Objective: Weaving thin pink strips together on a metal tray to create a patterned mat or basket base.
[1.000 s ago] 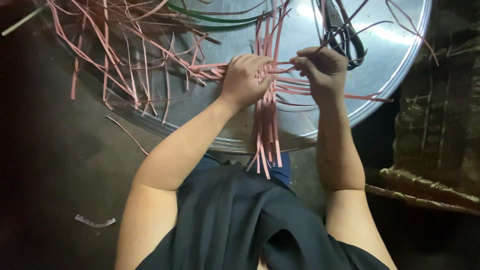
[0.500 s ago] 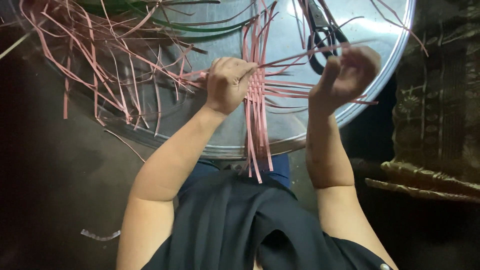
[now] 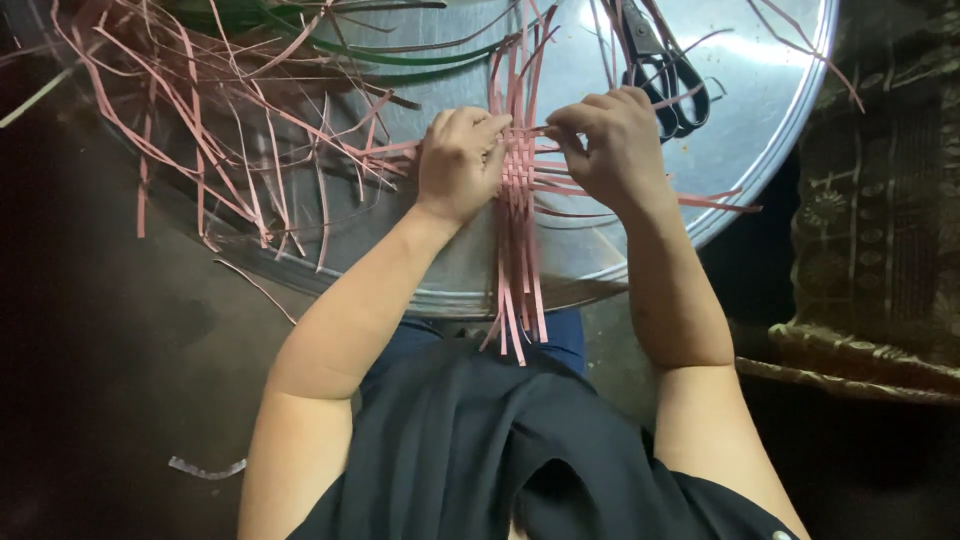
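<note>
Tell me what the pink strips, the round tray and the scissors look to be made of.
Pink strips: thin, flat and springy, matte; likely dyed plant fibre or plastic strapping, hard to tell.
Round tray: bare metal, probably aluminium or steel, with a dull brushed sheen and soft glare.
Scissors: dark handle loops, likely plastic-coated; blades look metal.

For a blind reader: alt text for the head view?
Two hands, left hand and right hand, pinch a woven patch of pink strips over a round metal tray. Loose strips and black scissors lie on it.
</note>
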